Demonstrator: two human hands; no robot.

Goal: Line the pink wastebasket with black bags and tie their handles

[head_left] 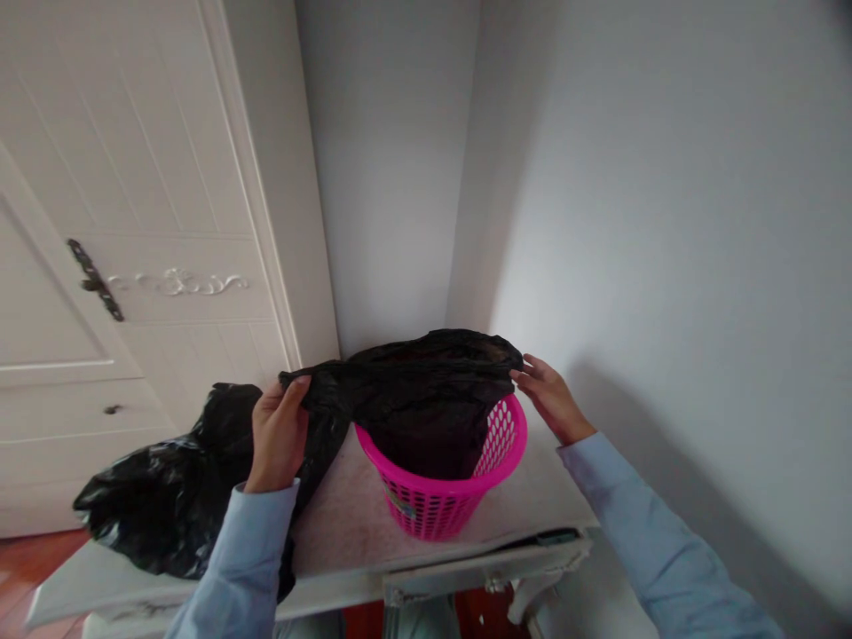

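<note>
A black plastic bag [426, 399] is stretched between my two hands, its lower part hanging inside a pink perforated basket [432, 510]. My left hand [283, 430] pinches the bag's left edge between thumb and fingers, left of the basket and above its rim. At the bag's right end my right hand [546, 395] grips the edge with its fingertips, just above the right side of the rim. The bag's mouth gapes a little along the top. The basket stands upright on a white table; the bag hides its far rim and most of its inside.
A second black plastic bag [166, 497], crumpled and bulky, lies on the left of the white table [339, 532]. A white cabinet [200, 204] stands behind on the left. Grey walls [652, 222] meet in the corner behind and on the right. A drawer front [459, 572] shows at the table's near edge.
</note>
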